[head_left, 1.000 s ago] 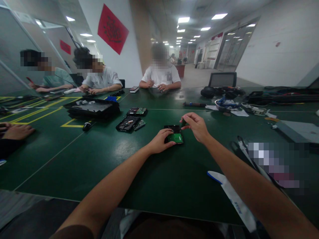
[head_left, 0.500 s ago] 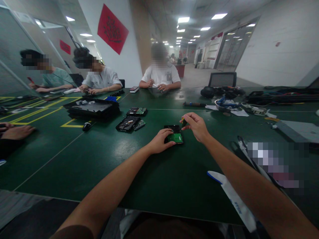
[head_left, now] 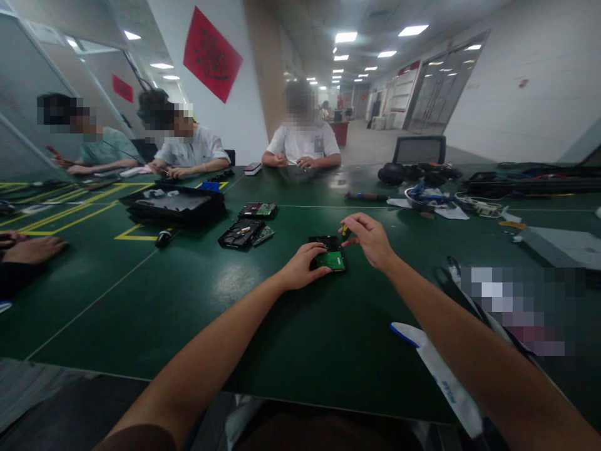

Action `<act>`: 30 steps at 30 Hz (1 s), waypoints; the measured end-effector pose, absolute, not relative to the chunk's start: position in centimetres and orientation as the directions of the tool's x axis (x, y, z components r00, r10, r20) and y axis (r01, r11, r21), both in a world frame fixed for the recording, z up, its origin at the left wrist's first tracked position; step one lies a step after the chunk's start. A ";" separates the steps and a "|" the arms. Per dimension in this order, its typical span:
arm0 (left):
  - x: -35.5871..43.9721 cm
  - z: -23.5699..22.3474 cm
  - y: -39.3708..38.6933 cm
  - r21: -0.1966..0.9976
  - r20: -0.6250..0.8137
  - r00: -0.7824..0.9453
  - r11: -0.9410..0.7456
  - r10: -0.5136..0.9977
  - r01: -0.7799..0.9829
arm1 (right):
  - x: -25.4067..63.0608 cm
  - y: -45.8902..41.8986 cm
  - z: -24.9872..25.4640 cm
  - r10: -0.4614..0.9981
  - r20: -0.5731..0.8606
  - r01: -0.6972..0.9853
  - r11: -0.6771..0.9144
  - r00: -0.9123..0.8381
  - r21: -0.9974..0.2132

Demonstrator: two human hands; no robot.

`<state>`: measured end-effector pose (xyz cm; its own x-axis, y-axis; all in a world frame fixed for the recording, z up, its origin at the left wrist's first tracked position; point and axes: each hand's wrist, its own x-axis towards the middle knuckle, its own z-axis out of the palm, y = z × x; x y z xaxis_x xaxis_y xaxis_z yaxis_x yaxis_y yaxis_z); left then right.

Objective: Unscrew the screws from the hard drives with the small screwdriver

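A hard drive (head_left: 330, 260) with a green circuit board lies on the table, its dark end farther from me. My left hand (head_left: 304, 265) grips it from the left, with the thumb along its near side and the fingers over its top. Above the drive's right side, my right hand (head_left: 365, 234) pinches a small screwdriver (head_left: 346, 230) with a yellow and black handle. Its tip is too small and dark to make out.
Left of the drive lie another hard drive (head_left: 258, 210), a black drive casing (head_left: 241, 233) and a loose circuit board (head_left: 263, 235). A black tray (head_left: 173, 203) stands farther left. At the right are a white and blue strip (head_left: 436, 369) and a grey metal box (head_left: 561, 247). Several people sit around.
The screwdriver handle has turned in my right fingers, showing more yellow than before. My left hand and the hard drive have stayed in place.
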<state>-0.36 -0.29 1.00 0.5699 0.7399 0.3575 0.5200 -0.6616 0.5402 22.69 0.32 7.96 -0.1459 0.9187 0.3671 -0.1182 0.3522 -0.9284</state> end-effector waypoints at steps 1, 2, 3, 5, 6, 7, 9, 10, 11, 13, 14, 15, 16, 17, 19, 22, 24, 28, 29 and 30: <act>-0.4 1.0 -0.3 0.539 0.358 0.571 -0.663 0.738 0.519 | 22.6 0.4 7.9 0.919 0.368 -0.131 0.351 -0.140 -0.927; -0.4 0.9 -0.2 0.539 0.359 0.572 -0.664 0.738 0.518 | 22.6 0.4 7.8 0.921 0.366 -0.147 0.346 -0.136 -0.927; -0.4 0.9 -0.2 0.539 0.358 0.573 -0.664 0.738 0.519 | 22.6 0.4 7.8 0.923 0.362 -0.162 0.340 -0.134 -0.926; -0.4 0.9 -0.2 0.537 0.356 0.572 -0.662 0.739 0.522 | 22.6 0.5 7.7 0.926 0.352 -0.193 0.324 -0.138 -0.926; -0.4 0.9 -0.2 0.536 0.355 0.571 -0.662 0.740 0.524 | 22.7 0.5 7.7 0.927 0.346 -0.206 0.313 -0.147 -0.927; -0.4 0.9 -0.2 0.535 0.354 0.572 -0.662 0.740 0.525 | 22.7 0.5 7.8 0.927 0.340 -0.216 0.304 -0.156 -0.928; -0.4 1.0 -0.2 0.533 0.356 0.575 -0.666 0.736 0.522 | 22.9 0.5 7.8 0.926 0.336 -0.221 0.297 -0.170 -0.929; -0.4 1.0 -0.2 0.533 0.357 0.577 -0.667 0.735 0.520 | 22.9 0.5 7.9 0.926 0.337 -0.212 0.299 -0.172 -0.930; -0.4 1.0 -0.2 0.534 0.357 0.578 -0.668 0.734 0.519 | 23.0 0.5 7.9 0.926 0.338 -0.195 0.305 -0.169 -0.932; -0.4 1.0 -0.2 0.538 0.353 0.576 -0.664 0.737 0.520 | 23.0 0.5 7.9 0.926 0.343 -0.156 0.320 -0.157 -0.934; -0.4 1.0 -0.2 0.540 0.352 0.574 -0.661 0.740 0.521 | 22.9 0.5 7.9 0.926 0.347 -0.140 0.328 -0.149 -0.934; -0.4 1.0 -0.3 0.542 0.350 0.573 -0.659 0.741 0.522 | 22.9 0.5 7.9 0.925 0.352 -0.133 0.334 -0.141 -0.933; -0.4 1.1 -0.3 0.543 0.351 0.572 -0.658 0.742 0.521 | 22.8 0.5 7.8 0.925 0.357 -0.133 0.340 -0.132 -0.931; -0.4 1.1 -0.3 0.543 0.352 0.571 -0.659 0.742 0.520 | 22.8 0.6 7.8 0.925 0.359 -0.138 0.342 -0.125 -0.929; -0.4 1.1 -0.3 0.543 0.355 0.571 -0.660 0.740 0.519 | 22.7 0.5 7.7 0.928 0.352 -0.155 0.332 -0.124 -0.931; -0.4 1.2 -0.4 0.541 0.355 0.571 -0.661 0.740 0.520 | 22.7 0.5 7.7 0.930 0.337 -0.188 0.308 -0.148 -0.933; -0.4 1.1 -0.4 0.540 0.357 0.572 -0.663 0.738 0.519 | 22.8 0.5 7.9 0.924 0.343 -0.204 0.308 -0.166 -0.929; -0.4 0.9 -0.2 0.534 0.369 0.573 -0.671 0.732 0.514 | 22.8 0.4 8.1 0.914 0.369 -0.157 0.345 -0.169 -0.925; -0.4 0.9 -0.2 0.534 0.370 0.572 -0.671 0.733 0.515 | 22.7 0.3 8.1 0.912 0.376 -0.141 0.356 -0.162 -0.924; -0.4 0.8 -0.2 0.534 0.369 0.571 -0.671 0.733 0.515 | 22.7 0.3 8.1 0.912 0.381 -0.130 0.363 -0.156 -0.923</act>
